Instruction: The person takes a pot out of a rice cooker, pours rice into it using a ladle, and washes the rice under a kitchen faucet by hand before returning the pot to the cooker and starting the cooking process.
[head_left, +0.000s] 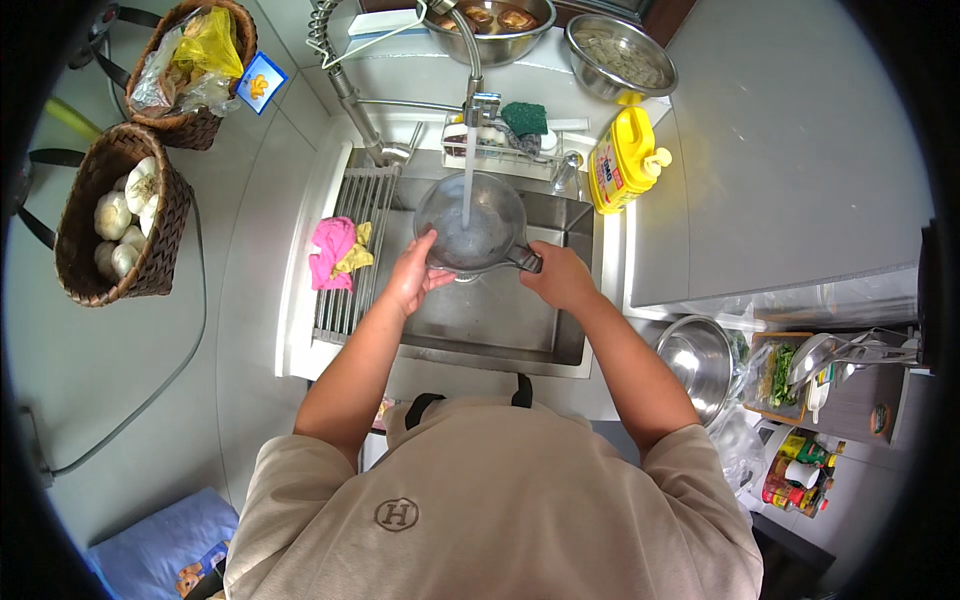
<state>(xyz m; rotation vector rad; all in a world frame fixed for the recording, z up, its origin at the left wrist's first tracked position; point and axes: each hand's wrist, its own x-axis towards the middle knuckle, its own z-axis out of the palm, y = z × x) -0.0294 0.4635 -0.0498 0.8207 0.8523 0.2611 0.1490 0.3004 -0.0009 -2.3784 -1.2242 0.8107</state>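
Note:
Over the stainless steel sink, a clear pitcher or blender jug is held beneath the running tap. The stream of water falls straight into its middle. My right hand is closed around the jug's dark handle. From the left, my left hand supports the jug's lower side, thumb against the wall and fingers underneath. How full the jug is cannot be made out. Left of it, a pink cloth and a yellow cloth lie on a roll-up drying rack.
Behind the sink are a sponge caddy, a yellow detergent bottle and a steel bowl with sliced food in liquid. A basket of garlic hangs on the left wall. At right stands a steel basin.

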